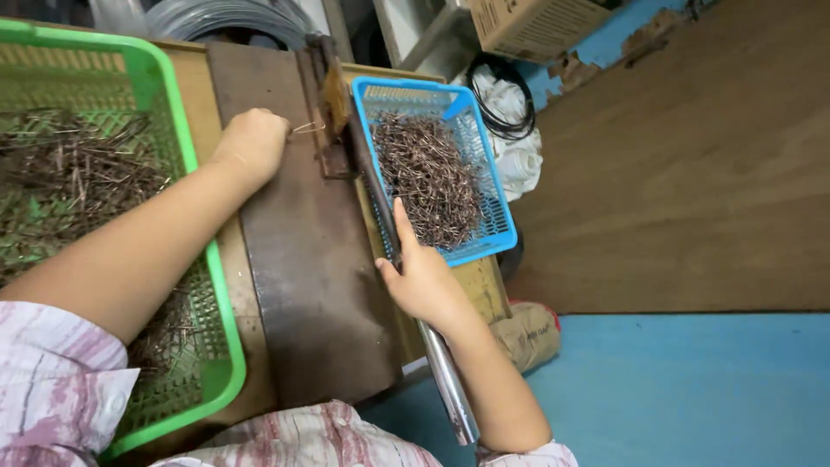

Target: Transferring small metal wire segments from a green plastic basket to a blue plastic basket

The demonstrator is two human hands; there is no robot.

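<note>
Flanking a dark rusty metal plate (311,285), a green plastic basket (186,147) and blue plastic basket (497,199) hold wire pieces. Right hand (424,277) grasps the long steel lever (441,372); left hand (252,143) pinches a thin bent wire (307,128).

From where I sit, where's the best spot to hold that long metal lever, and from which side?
Probably the bare lower stretch of the lever, near its free end, farthest from the hinge beside the blue basket. Come from the right side, as the right hand wraps it now; the shaft is round and smooth, so close fingers fully around it.
</note>
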